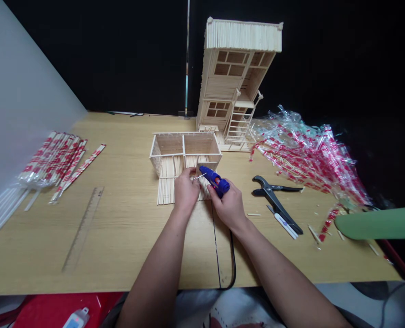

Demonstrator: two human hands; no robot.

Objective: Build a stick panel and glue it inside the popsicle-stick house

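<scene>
The right hand (233,207) grasps a blue plastic glue gun (216,181), its long axis slanting far-left toward the left hand (186,191), whose hold I cannot tell. Just beyond both, the open, pale wooden-stick box (170,143) runs left to right.

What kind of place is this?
Probably a craft desk at home or in a workshop: there's a stick house, a blue glue gun and a ruler.
</scene>
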